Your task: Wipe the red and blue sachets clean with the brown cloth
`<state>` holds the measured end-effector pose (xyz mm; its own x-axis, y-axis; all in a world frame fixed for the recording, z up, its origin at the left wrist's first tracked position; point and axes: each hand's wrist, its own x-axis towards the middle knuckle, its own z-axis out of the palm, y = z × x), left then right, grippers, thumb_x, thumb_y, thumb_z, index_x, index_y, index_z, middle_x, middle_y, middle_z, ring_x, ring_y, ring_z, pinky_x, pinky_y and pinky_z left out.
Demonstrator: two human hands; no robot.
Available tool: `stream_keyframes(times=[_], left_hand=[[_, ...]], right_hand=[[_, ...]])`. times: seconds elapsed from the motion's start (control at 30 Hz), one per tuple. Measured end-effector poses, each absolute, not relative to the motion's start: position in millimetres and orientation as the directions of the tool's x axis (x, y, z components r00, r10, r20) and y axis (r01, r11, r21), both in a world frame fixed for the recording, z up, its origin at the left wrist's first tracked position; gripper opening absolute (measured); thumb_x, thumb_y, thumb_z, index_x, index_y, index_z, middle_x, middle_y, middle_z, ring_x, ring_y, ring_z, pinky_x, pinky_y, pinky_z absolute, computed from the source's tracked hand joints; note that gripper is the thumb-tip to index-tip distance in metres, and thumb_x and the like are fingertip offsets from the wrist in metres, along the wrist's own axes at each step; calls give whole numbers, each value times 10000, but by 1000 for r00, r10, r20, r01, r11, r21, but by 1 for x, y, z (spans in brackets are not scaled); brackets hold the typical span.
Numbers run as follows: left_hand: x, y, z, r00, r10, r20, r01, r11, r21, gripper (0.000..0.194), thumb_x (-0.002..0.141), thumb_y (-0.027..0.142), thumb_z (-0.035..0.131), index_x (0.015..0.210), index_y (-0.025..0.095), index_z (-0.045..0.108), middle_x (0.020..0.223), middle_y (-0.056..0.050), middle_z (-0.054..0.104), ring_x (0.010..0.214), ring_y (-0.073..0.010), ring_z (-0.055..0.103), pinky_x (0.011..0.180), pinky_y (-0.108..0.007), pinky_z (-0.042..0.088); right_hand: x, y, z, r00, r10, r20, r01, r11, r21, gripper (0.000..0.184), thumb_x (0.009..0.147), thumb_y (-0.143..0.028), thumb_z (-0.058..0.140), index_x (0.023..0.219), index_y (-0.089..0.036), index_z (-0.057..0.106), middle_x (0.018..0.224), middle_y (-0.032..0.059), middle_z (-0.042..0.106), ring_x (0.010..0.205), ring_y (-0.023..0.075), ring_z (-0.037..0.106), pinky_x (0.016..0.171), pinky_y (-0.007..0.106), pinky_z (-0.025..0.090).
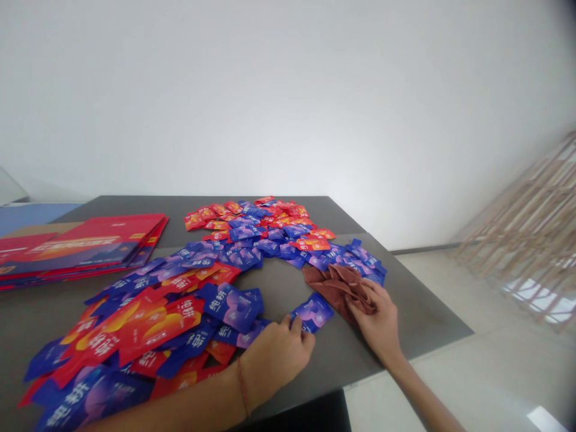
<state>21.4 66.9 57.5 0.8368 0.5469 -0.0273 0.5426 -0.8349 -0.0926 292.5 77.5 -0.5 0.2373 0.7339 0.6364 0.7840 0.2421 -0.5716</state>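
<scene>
Two grips are busy here; what's the left grip [275,367] doing?

It's pinching a blue sachet [314,312] on the worktop [416,318], just beside the scattered sachets [245,231]; the right grip [377,321] is clutching a folded brown cloth [335,287].

Bright soft light, glare on the tiled floor [477,384], warped edges.

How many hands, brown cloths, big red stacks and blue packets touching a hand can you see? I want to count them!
Hands: 2 (left hand, right hand)
Brown cloth: 1
Big red stack: 1
Blue packet touching the left hand: 1
Total: 5
The heap of small packets overlaps too much to count.
</scene>
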Motion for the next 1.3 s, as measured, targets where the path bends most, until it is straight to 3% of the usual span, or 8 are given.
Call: stream_keyframes(times=[0.23, 0.37, 0.5, 0.63, 0.73, 0.8, 1.0, 1.3], left_hand=[[21, 70, 63, 775, 631, -34, 619, -770, -156, 260, 1011, 48, 510, 1216, 50, 669, 1089, -238, 756, 945, -312, 781, 702, -382, 648], [13, 72, 100, 735, 674, -75, 665, -738, -114, 159, 982, 44, 571, 1045, 111, 701, 936, -147, 760, 863, -274, 770, 702, -355, 617], [-6, 81, 140, 639, 769, -6, 765, -637, -98, 215, 964, 21, 564, 1053, 151, 711, 1005, -126, 758, 927, -285, 752, 709, -365, 585], [-40, 111, 156, 625, 771, 121, 771, -634, 56, 255, 1001, 89, 540, 1065, 230, 742, 1049, -59, 769, 994, -277, 729, 849, -404, 553], [-66, 140, 160, 574, 787, 225, 759, -615, 215, 257, 998, 121, 535, 1050, 240, 756, 1061, -28, 780, 1032, -237, 719, 939, -364, 512], [-83, 157, 163, 511, 816, 268, 781, -572, 251, 259, 991, 136, 514, 1050, 229, 748, 1078, -28, 780, 1042, -233, 715, 947, -350, 501], [-129, 201, 163, 264, 952, 157, 951, -284, 123, 322, 972, 162, 434, 1140, 194, 707, 1151, -81, 761, 1095, -273, 705, 933, -358, 519], [-175, 245, 130, 106, 992, -76, 994, -104, 23, 298, 949, 98, 487, 1104, 163, 733, 1162, -139, 770, 1122, -278, 725, 933, -332, 527]], right_hand=[[292, 78, -1, 239, 734, 636, 783, 242, -573, 299, 868, -415, 716, 1087, -225, 794, 1205, 115, 741, 1137, 312, 674, 999, 502, 534], [293, 79, -2, 232, 733, 640, 792, 240, -561, 304, 870, -421, 717, 1086, -222, 796, 1203, 113, 742, 1128, 307, 677, 992, 489, 537], [296, 79, -6, 236, 720, 652, 797, 240, -554, 313, 870, -427, 723, 1088, -214, 794, 1213, 119, 740, 1131, 309, 681, 994, 482, 544], [297, 79, -10, 224, 716, 661, 802, 250, -543, 307, 885, -435, 717, 1087, -217, 793, 1214, 115, 742, 1136, 309, 681, 1000, 481, 546], [299, 80, -11, 214, 729, 651, 808, 242, -537, 313, 885, -440, 717, 1095, -220, 792, 1207, 111, 740, 1139, 311, 677, 1000, 489, 545], [300, 80, -12, 210, 729, 651, 815, 236, -528, 319, 877, -441, 721, 1098, -222, 791, 1208, 109, 739, 1136, 312, 678, 995, 491, 550], [302, 81, -14, 192, 718, 669, 833, 241, -498, 332, 875, -441, 712, 1102, -210, 785, 1227, 119, 738, 1143, 318, 682, 995, 498, 555], [302, 81, -15, 179, 718, 672, 842, 242, -482, 305, 878, -425, 705, 1091, -223, 788, 1231, 108, 741, 1132, 310, 684, 983, 494, 563]])
